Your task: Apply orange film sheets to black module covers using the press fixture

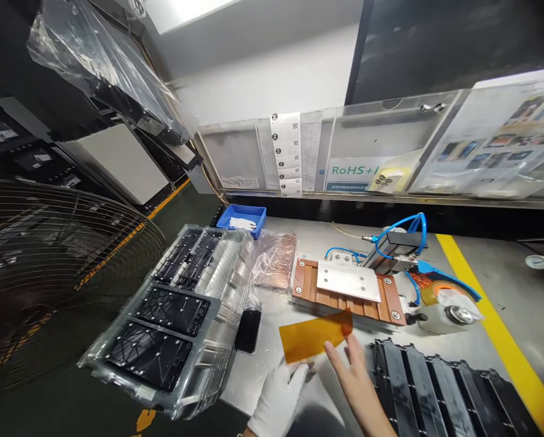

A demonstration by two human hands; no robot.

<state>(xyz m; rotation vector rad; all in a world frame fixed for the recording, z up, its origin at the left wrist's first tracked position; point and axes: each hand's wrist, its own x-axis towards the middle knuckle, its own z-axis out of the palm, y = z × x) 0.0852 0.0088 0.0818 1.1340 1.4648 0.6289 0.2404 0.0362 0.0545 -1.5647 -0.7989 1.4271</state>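
A see-through amber film strip (315, 335) is held up over the metal table, slightly tilted. My left hand (278, 391), in a white glove, pinches its lower left edge. My bare right hand (354, 370) grips the right end, with a fingertip showing through the film and the thumb at the lower edge. Just beyond the film stands a fixture with a brown base (304, 284) and a silver metal plate (348, 280) on top. To the right of my right hand lies a row of black plastic parts (435, 382).
Clear trays (226, 285) of black panels stand on the left, beside a phone-like black slab (248, 331). Behind are a blue bin (262, 220) and a bag of copper-coloured sheets (276, 261). A white bottle (439, 318) stands right of the fixture; a fan guard (71, 273) is far left.
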